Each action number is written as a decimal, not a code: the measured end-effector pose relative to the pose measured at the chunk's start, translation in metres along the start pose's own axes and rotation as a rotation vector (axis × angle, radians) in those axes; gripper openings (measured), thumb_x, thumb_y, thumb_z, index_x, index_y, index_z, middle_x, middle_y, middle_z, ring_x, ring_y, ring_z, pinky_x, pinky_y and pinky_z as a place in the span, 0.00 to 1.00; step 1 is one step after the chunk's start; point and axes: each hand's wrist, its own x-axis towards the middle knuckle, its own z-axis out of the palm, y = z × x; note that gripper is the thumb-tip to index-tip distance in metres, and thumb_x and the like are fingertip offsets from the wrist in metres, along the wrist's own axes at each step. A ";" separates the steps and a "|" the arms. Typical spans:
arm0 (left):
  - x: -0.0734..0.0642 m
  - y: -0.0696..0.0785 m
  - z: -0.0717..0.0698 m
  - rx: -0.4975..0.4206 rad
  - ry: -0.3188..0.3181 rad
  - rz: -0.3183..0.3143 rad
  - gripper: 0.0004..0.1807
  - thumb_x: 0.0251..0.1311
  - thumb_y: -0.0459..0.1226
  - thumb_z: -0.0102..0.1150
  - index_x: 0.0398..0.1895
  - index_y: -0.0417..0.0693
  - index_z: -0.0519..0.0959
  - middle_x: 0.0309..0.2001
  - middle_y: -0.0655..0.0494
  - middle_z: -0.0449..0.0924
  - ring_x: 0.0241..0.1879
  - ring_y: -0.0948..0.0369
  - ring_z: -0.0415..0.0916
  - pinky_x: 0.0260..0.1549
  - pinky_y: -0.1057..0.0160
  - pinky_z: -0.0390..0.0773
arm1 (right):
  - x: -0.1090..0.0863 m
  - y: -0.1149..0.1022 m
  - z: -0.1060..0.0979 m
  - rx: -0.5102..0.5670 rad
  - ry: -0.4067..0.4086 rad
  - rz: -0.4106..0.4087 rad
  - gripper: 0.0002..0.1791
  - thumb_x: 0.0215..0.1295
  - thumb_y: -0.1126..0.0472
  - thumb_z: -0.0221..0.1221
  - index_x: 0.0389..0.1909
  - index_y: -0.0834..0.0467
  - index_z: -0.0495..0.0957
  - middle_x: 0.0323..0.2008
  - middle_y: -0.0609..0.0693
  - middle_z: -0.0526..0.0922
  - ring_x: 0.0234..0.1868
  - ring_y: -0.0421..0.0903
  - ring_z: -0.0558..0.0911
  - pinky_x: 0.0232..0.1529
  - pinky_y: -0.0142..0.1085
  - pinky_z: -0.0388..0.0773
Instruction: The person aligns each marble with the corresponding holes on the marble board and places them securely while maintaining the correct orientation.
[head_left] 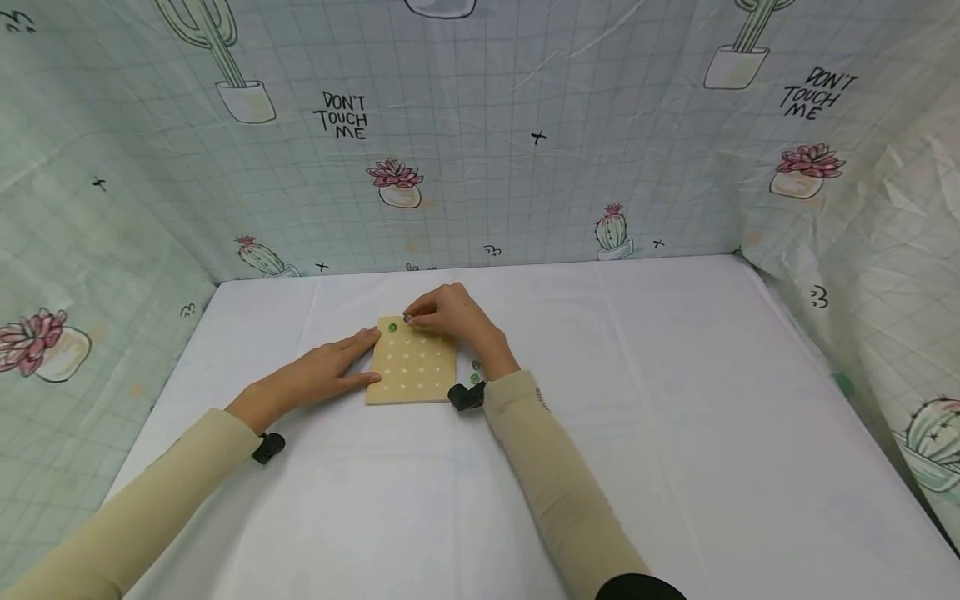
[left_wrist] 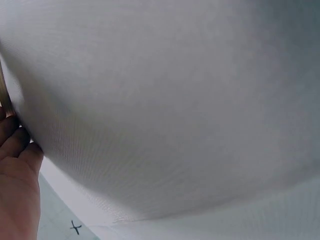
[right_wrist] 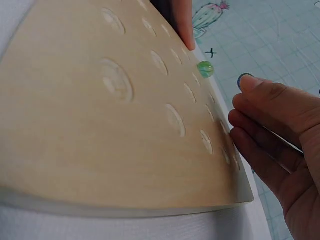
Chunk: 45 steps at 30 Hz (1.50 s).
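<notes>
A square wooden board (head_left: 412, 367) with rows of round hollows lies flat on the table. One green marble (head_left: 392, 327) sits in a hollow at its far left corner. My left hand (head_left: 318, 372) lies against the board's left edge, fingers stretched out and thumb apart; the left wrist view catches only part of that hand. Over the far edge, my right hand (head_left: 453, 315) pinches a dark bluish marble (right_wrist: 244, 81) between thumb and fingertips. In the right wrist view this marble is held up above the board, near the green one.
To the right of the board, by the right wrist, small green marbles (head_left: 475, 378) lie on the white tablecloth (head_left: 675, 400). A patterned cloth wall (head_left: 480, 192) rises behind the table and along both sides. Black wrist cameras (head_left: 467, 396) hang beneath the wrists.
</notes>
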 end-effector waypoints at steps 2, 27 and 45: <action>0.000 0.000 0.000 -0.002 0.000 -0.007 0.50 0.69 0.66 0.49 0.84 0.51 0.45 0.81 0.43 0.47 0.78 0.41 0.51 0.71 0.36 0.58 | 0.000 0.000 0.001 0.001 0.005 0.005 0.13 0.68 0.53 0.67 0.50 0.50 0.89 0.47 0.43 0.89 0.47 0.37 0.85 0.43 0.25 0.79; 0.000 -0.003 -0.002 -0.024 0.019 0.033 0.51 0.69 0.65 0.50 0.83 0.48 0.47 0.80 0.39 0.49 0.77 0.41 0.51 0.71 0.38 0.60 | 0.006 -0.009 0.008 -0.048 -0.007 0.043 0.12 0.66 0.55 0.69 0.49 0.50 0.90 0.46 0.42 0.90 0.46 0.38 0.85 0.44 0.26 0.79; 0.001 -0.003 -0.001 -0.019 0.028 0.041 0.50 0.68 0.64 0.53 0.83 0.48 0.49 0.79 0.39 0.50 0.77 0.41 0.52 0.70 0.38 0.61 | -0.005 -0.010 0.000 -0.009 -0.036 0.033 0.14 0.68 0.56 0.67 0.52 0.53 0.88 0.47 0.43 0.89 0.49 0.38 0.84 0.51 0.29 0.79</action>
